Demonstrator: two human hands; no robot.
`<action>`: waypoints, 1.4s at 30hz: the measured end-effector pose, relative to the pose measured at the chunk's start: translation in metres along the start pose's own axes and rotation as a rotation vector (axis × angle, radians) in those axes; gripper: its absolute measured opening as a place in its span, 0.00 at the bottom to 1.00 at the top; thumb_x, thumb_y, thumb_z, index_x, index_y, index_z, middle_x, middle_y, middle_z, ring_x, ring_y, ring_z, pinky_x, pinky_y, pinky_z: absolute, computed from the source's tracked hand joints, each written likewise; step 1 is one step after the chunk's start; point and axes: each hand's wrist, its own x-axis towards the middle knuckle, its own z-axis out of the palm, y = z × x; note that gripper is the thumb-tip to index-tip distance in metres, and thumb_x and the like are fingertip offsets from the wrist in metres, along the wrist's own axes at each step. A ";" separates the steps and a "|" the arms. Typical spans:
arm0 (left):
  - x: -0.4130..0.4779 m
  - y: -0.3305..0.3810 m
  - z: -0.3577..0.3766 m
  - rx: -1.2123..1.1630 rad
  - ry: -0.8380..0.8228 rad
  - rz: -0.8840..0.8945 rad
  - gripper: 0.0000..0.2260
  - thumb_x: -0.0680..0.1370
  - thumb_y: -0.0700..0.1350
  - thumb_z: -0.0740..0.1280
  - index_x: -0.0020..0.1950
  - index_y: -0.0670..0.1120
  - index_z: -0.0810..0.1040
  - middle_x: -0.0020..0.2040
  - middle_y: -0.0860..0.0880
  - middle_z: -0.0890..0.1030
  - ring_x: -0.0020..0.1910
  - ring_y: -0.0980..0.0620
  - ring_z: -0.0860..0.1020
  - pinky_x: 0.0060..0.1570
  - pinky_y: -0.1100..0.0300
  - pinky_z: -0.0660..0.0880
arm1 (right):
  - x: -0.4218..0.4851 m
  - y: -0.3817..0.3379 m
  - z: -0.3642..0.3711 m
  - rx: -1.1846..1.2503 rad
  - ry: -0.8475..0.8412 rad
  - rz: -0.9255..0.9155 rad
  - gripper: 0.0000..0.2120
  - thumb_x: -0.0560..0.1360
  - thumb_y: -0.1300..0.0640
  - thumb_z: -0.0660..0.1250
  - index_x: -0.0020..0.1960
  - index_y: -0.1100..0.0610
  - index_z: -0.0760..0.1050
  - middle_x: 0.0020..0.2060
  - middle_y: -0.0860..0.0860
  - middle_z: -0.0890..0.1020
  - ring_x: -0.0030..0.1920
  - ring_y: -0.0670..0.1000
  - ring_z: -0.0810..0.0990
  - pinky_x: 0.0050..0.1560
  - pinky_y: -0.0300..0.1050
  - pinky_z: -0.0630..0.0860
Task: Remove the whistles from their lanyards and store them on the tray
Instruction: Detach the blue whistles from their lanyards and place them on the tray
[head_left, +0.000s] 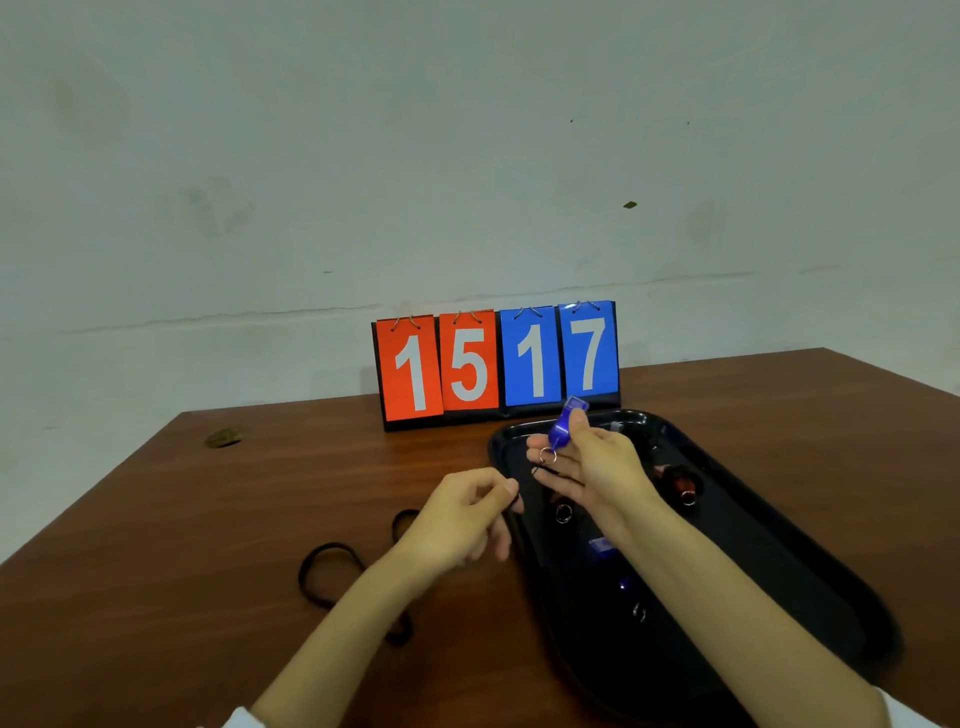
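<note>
the right hand grips a blue whistle above the far end of the black tray. just left of the tray's rim, the left hand pinches a black lanyard, whose loops lie on the surface. a red whistle lies in the tray.

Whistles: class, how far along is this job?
Done: a red plastic whistle and others lie on the glossy black tray; loose black lanyards lie on the wooden table. In hand: the right hand holds a blue plastic whistle; the left hand pinches a black cord. Left: placing that whistle on the tray.
</note>
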 end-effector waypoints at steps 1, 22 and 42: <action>-0.001 0.001 -0.002 -0.004 -0.042 -0.018 0.15 0.82 0.49 0.57 0.45 0.41 0.77 0.26 0.47 0.78 0.17 0.56 0.64 0.19 0.66 0.61 | -0.001 -0.001 -0.001 -0.005 -0.026 0.002 0.14 0.81 0.51 0.55 0.49 0.59 0.74 0.44 0.55 0.84 0.45 0.51 0.83 0.46 0.45 0.80; -0.001 0.004 -0.020 0.171 0.032 -0.160 0.26 0.81 0.57 0.54 0.32 0.43 0.77 0.20 0.51 0.72 0.16 0.57 0.65 0.23 0.66 0.64 | 0.002 -0.012 -0.010 0.173 -0.104 -0.016 0.10 0.81 0.60 0.55 0.58 0.62 0.72 0.47 0.55 0.82 0.52 0.53 0.81 0.57 0.51 0.77; 0.013 -0.010 -0.053 -0.158 0.576 -0.199 0.07 0.78 0.44 0.65 0.51 0.42 0.77 0.36 0.48 0.76 0.30 0.54 0.69 0.28 0.61 0.68 | -0.004 -0.011 -0.010 -0.630 -0.162 -0.028 0.12 0.82 0.50 0.51 0.56 0.58 0.67 0.31 0.52 0.77 0.23 0.44 0.68 0.22 0.36 0.63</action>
